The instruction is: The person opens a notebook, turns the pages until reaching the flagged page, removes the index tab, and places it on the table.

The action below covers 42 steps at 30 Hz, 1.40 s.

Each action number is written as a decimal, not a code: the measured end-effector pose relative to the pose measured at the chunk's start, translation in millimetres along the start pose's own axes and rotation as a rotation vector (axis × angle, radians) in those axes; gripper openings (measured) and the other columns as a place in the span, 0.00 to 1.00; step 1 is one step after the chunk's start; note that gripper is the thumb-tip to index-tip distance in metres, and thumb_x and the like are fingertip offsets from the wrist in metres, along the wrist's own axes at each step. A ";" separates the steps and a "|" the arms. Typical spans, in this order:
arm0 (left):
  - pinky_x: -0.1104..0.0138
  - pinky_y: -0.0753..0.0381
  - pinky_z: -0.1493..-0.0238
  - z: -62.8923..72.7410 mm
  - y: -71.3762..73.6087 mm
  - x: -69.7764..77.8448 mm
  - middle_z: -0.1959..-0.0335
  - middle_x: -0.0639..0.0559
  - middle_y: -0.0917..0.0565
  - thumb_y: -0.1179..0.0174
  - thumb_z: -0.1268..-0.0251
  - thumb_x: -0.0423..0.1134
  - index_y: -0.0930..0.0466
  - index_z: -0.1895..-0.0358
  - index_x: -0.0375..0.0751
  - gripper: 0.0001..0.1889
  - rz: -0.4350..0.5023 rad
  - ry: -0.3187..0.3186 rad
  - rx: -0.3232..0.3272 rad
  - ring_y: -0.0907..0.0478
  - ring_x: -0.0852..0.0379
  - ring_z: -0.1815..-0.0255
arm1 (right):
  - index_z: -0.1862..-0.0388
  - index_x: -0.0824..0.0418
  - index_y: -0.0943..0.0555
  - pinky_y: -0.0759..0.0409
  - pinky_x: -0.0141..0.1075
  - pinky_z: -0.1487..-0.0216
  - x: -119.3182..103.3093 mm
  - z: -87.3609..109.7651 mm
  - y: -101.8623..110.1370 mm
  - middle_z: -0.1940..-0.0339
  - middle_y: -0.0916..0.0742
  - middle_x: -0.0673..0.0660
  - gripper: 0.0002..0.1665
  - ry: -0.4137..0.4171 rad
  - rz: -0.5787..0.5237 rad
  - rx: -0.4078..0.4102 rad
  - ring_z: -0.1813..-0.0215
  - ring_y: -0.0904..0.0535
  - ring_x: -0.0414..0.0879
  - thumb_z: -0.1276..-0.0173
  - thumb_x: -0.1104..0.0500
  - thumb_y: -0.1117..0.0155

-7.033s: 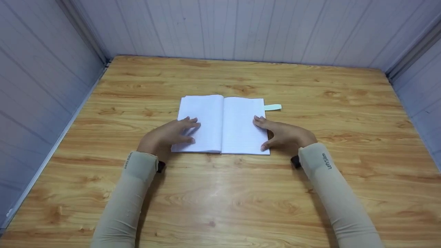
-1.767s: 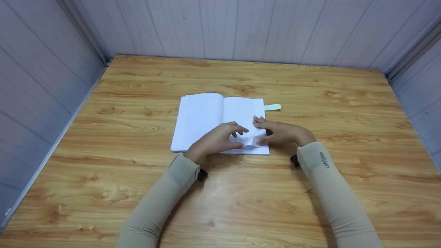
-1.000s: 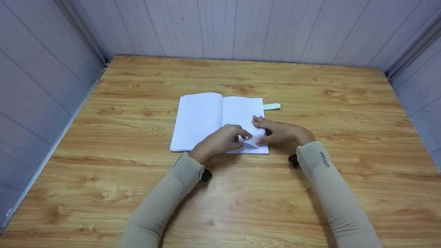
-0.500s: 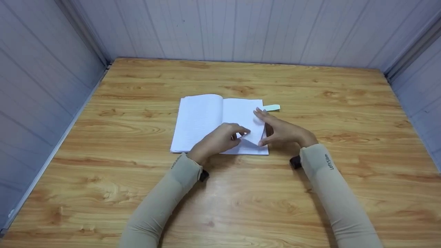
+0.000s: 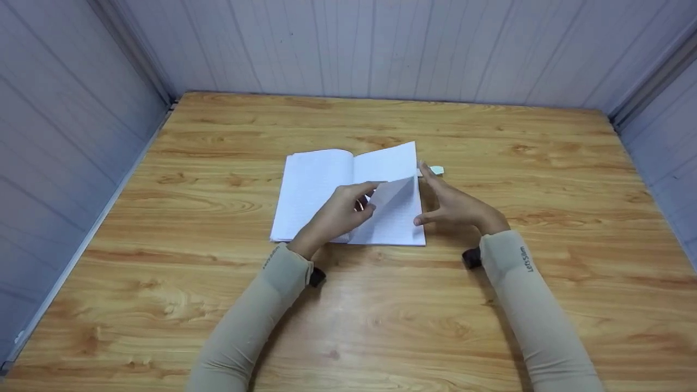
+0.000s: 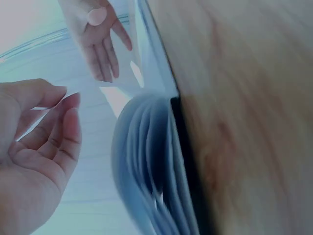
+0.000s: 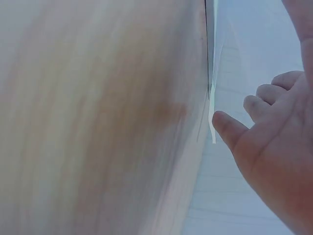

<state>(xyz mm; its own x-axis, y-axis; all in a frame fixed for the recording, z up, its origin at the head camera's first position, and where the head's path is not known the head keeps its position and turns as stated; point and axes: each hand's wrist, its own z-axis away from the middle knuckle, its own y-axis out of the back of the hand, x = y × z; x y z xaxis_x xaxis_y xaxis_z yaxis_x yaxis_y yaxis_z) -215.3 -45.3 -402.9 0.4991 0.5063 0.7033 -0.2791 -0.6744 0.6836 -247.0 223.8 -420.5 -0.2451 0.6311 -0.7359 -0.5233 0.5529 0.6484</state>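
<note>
An open notebook (image 5: 310, 190) with white ruled pages lies on the wooden table. Thumb and fingers of my left hand (image 5: 340, 209) pinch the near corner of a right-side page (image 5: 396, 190), which is lifted and bent over toward the left. In the left wrist view, the pinching fingertips show at the paper, beside the arched page edges (image 6: 142, 147) near the spine. My right hand (image 5: 457, 207) is at the notebook's right edge, its fingers extended and thumb spread. The right wrist view shows that hand (image 7: 274, 137) holding nothing, its palm facing the pages.
A pale green strip (image 5: 437, 170) sticks out past the notebook's right edge, partly behind the right fingers. The wooden table (image 5: 348, 316) extends around the notebook, with white panel walls (image 5: 348, 49) behind and at both sides.
My left hand came across from the left page, took the right page's near corner and lifted it up and leftward. My right hand has let go of the page and shifted slightly right, fingers spreading.
</note>
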 end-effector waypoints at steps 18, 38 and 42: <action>0.73 0.27 0.71 16.1 30.6 -10.2 0.62 0.45 0.15 0.39 0.38 0.30 0.23 0.39 0.42 0.22 0.132 0.001 0.269 0.30 0.60 0.76 | 0.21 0.52 0.67 0.60 0.49 0.21 -3.5 1.3 -1.3 0.20 0.61 0.50 0.68 0.002 0.027 -0.086 0.20 0.69 0.47 0.44 0.43 0.29; 0.74 0.28 0.68 32.2 56.1 -26.2 0.62 0.43 0.16 0.37 0.40 0.28 0.19 0.44 0.39 0.19 0.094 0.057 0.334 0.28 0.59 0.69 | 0.21 0.54 0.63 0.59 0.49 0.21 -4.3 -1.3 -2.2 0.19 0.59 0.51 0.64 0.018 0.095 -0.146 0.19 0.67 0.48 0.42 0.41 0.32; 0.68 0.27 0.65 34.8 59.6 -32.1 0.52 0.42 0.17 0.38 0.40 0.27 0.23 0.40 0.39 0.23 -0.020 0.006 0.287 0.28 0.54 0.66 | 0.21 0.53 0.63 0.60 0.50 0.22 -4.2 -1.4 -2.5 0.19 0.58 0.50 0.63 0.005 0.098 -0.155 0.19 0.66 0.48 0.41 0.41 0.33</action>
<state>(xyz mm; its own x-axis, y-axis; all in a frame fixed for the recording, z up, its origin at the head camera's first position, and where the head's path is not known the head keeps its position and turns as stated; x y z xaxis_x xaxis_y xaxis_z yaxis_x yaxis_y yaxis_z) -219.5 -120.5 -391.6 0.4974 0.5233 0.6920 -0.0256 -0.7884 0.6146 -245.8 219.0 -419.4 -0.3054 0.6749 -0.6717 -0.6157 0.3981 0.6800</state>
